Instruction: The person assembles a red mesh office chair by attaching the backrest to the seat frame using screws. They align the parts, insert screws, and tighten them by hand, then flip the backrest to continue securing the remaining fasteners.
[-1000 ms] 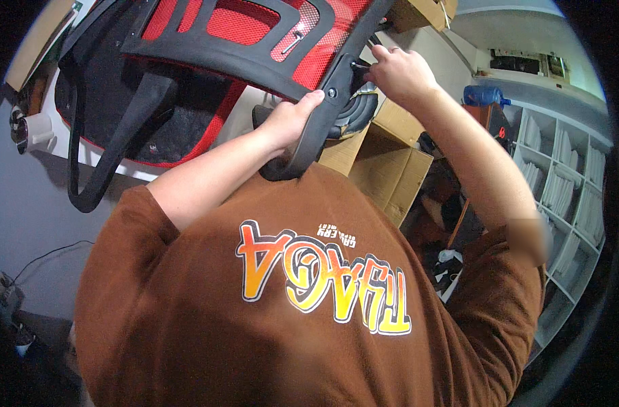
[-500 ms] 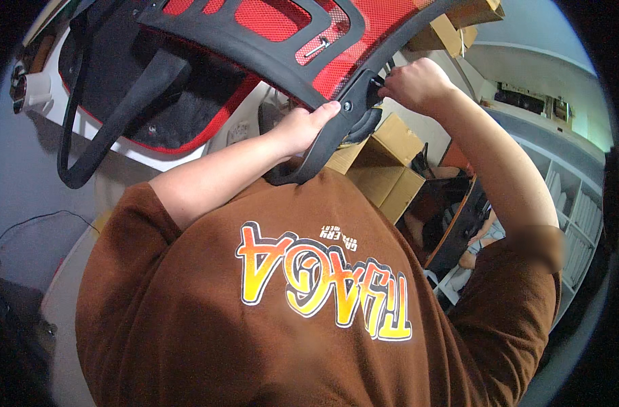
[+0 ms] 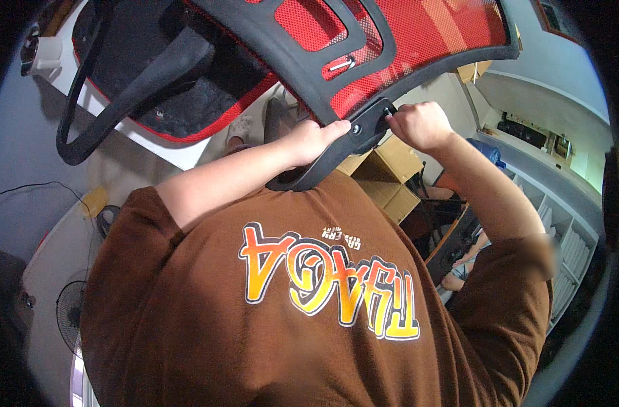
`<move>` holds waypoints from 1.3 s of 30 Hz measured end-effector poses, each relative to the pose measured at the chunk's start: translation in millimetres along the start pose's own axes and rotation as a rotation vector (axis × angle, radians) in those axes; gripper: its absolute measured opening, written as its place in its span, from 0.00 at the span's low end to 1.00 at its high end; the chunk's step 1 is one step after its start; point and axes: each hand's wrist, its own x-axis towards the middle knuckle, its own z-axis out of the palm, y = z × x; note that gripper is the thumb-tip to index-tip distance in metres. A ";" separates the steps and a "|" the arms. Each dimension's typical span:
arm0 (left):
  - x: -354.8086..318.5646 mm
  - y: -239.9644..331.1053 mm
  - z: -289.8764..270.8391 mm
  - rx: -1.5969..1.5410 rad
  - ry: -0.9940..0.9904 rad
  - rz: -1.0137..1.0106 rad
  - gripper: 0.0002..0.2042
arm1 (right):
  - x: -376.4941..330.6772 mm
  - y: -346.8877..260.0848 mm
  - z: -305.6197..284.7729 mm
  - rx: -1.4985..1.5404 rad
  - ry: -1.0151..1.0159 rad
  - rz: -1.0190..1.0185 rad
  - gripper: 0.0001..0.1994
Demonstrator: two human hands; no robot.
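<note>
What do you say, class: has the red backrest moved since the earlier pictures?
Yes: judged against the white table, the backrest has swung clockwise and toward the picture's right, though the camera has shifted somewhat too.

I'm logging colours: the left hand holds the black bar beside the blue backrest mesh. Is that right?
Not quite: the head view shows that the backrest mesh is red, not blue. The left hand does hold the black bar beside it.
</note>
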 end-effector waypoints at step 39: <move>-2.0 11.6 -2.2 0.048 -0.012 -0.010 0.24 | 10.3 -94.6 57.6 0.770 1.105 0.838 0.07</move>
